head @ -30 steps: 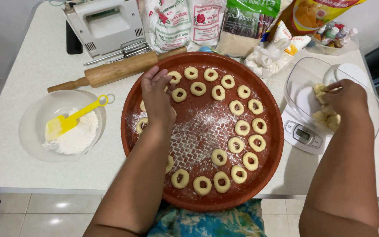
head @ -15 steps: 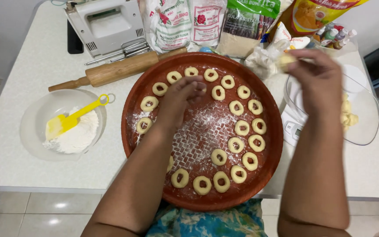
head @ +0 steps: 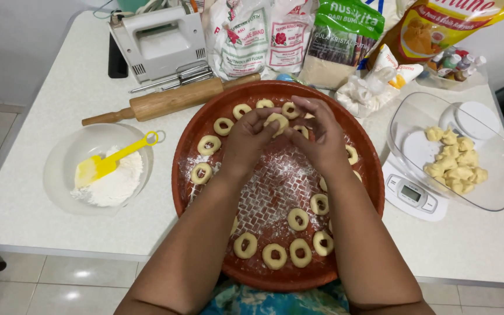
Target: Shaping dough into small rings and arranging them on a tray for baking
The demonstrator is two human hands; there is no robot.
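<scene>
A round red-brown woven tray (head: 188, 157), dusted with flour, carries several pale dough rings (head: 275, 255) around its edge. Over the tray's far middle, my left hand (head: 245, 142) and my right hand (head: 316, 137) meet with fingertips together around one small piece of dough (head: 276, 122). Both forearms reach across the tray and hide some rings beneath them. To the right, a clear glass bowl (head: 497, 175) with several dough lumps (head: 457, 163) sits on a white kitchen scale (head: 409, 195).
A clear bowl of flour (head: 59, 169) with a yellow spatula (head: 112, 162) stands left. A wooden rolling pin (head: 170, 99), a white hand mixer (head: 158, 44), bags of flour and sugar (head: 275, 41) and small bottles (head: 456, 61) line the back. The table's front edge is near my body.
My left hand came up from the tray's left side to its centre. My right hand left the glass bowl with a piece of dough and joined the left hand over the tray.
</scene>
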